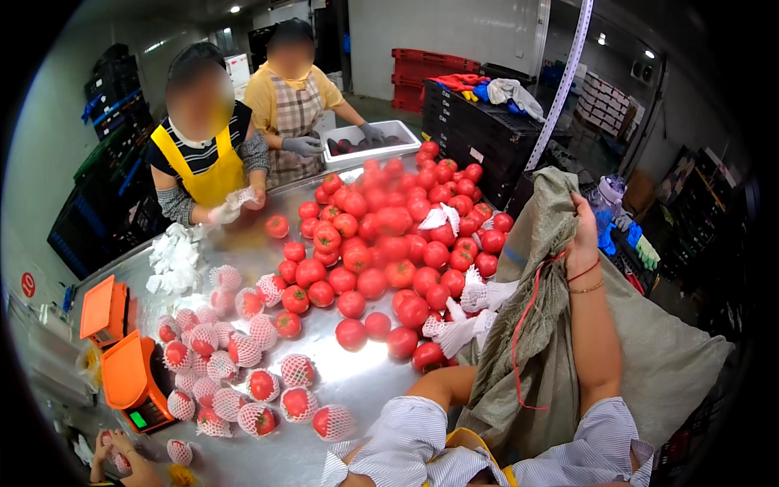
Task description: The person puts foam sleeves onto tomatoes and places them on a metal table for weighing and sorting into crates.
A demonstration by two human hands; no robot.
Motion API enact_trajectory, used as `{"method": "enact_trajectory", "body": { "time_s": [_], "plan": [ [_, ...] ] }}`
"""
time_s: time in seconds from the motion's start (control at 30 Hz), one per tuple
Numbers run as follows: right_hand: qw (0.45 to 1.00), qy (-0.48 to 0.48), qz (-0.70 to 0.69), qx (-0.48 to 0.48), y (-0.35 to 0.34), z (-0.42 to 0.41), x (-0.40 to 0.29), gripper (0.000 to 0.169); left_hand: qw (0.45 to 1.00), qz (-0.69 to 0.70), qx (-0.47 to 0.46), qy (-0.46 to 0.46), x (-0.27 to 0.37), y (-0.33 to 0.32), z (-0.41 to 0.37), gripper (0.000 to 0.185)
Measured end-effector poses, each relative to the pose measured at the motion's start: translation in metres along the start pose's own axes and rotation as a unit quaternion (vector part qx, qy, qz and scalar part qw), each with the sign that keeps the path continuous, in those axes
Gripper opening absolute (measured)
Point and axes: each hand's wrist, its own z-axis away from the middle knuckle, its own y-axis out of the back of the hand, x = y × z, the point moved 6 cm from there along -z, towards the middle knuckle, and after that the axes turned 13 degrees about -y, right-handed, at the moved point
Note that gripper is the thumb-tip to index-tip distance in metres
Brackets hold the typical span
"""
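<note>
My right hand (583, 234) grips the gathered edge of a grey-green woven sack (541, 243) and holds it up at the table's right side. A red string (524, 329) hangs down the sack. My left forearm (447, 385) passes behind the raised sack cloth, which hides my left hand. Beside the sack lie white foam net sleeves (453, 332), loose on a large heap of red tomatoes (371, 243). Further left, several tomatoes in foam nets (228, 368) sit together on the metal table (341, 380).
Two orange scales (128, 374) stand at the left edge near a pile of white foam nets (174, 259). Across the table are two people, one by a white foam box (371, 143). Another person's hands (115, 453) hold netted fruit at lower left. Black crates (468, 134) stand behind the heap.
</note>
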Motion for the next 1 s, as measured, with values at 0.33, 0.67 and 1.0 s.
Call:
{"method": "enact_trajectory", "body": {
  "time_s": [0.33, 0.67, 1.0],
  "plan": [
    [1.000, -0.005, 0.001, -0.003, 0.028, -0.004, -0.015, 0.037, 0.998, -0.039, 0.002, 0.042, -0.061, 0.031, 0.024, 0.068],
    [0.996, -0.002, -0.002, -0.092, 0.034, 0.034, -0.036, 0.034, 0.957, -0.288, 0.040, 0.000, -0.068, 0.052, 0.010, 0.073],
    [0.999, 0.004, -0.037, -0.030, 0.022, 0.043, -0.025, 0.034, 0.993, 0.009, -0.032, -0.111, 0.051, -0.108, -0.002, 0.053]
  ]
}}
